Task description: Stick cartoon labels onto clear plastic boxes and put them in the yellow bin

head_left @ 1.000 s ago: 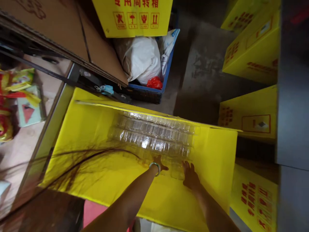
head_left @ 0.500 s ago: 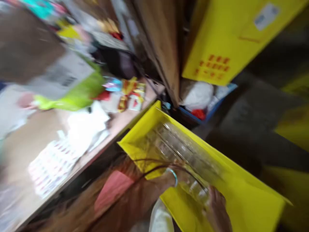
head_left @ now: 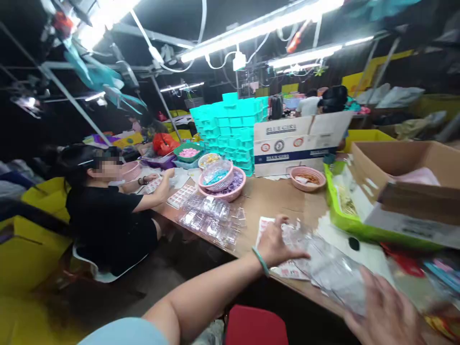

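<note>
My left hand (head_left: 276, 243), with a green bangle on the wrist, grips one end of a long stack of clear plastic trays (head_left: 323, 261) that lies across the brown table (head_left: 273, 199). My right hand (head_left: 386, 314) is at the stack's other end near the bottom right; it is blurred, with fingers curled against the plastic. Under the stack lies a white printed sheet (head_left: 287, 269).
A person in a black shirt (head_left: 104, 215) sits at the table's left. Loose clear trays (head_left: 212, 218), pink baskets (head_left: 223, 184), a stack of teal boxes (head_left: 233, 127), a white carton (head_left: 298, 141), a green tray (head_left: 354, 230) and a brown box (head_left: 406, 177) are on the table. A red stool (head_left: 255, 326) stands below.
The view swung up from the yellow box on the floor to the table. Both hands lifted the stack of clear trays out of the box and brought it onto the table.
</note>
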Motion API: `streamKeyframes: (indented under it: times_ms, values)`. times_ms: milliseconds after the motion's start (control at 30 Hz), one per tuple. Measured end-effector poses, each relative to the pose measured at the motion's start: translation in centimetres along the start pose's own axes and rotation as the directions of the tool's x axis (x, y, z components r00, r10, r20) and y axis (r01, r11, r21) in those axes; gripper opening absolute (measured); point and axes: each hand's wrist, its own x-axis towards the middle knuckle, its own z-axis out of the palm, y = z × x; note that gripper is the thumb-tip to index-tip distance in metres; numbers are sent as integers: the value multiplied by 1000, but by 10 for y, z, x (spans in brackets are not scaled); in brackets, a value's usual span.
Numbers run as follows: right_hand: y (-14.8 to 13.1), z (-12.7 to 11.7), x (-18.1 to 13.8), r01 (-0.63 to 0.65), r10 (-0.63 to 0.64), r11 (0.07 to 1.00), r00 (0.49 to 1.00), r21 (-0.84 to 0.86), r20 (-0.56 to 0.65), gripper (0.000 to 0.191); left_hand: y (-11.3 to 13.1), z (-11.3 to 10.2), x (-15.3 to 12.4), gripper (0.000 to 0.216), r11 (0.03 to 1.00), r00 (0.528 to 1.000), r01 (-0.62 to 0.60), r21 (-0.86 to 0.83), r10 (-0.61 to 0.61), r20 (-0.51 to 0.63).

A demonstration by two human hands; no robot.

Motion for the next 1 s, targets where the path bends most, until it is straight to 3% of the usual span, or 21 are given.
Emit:
streamKeyframes:
  times_ms: [100,200,267,367,500,667,833,1000]
  values:
    - [-110,30,147,91,-86,995,989,-38,116,90,-66,-134,44,84,996,968,77,-34,-83,-238]
    - [-220,78,283,245,-231,969,944,-30,235,88,-146,-243,82,82,969,879,131,-209,-211,-428]
    - [-281,113,357,390,-375,920,902,-30,213,82,-199,-296,105,83,941,813,171,-291,-302,-498]
    - [-344,164,438,560,-545,828,818,-36,183,61,-265,-343,135,78,915,772,222,-337,-376,-512]
    - [-378,219,498,629,-603,777,756,-26,256,43,-320,-359,162,70,893,769,318,-318,-439,-465]
    - [-377,263,528,650,-613,760,714,5,339,45,-343,-346,176,80,878,748,437,-195,-475,-463]
    - [-367,278,528,636,-607,772,722,29,333,58,-343,-324,178,123,878,742,466,-113,-457,-490]
    - [-356,278,510,642,-628,766,738,30,246,66,-349,-316,182,123,900,715,428,-84,-394,-578]
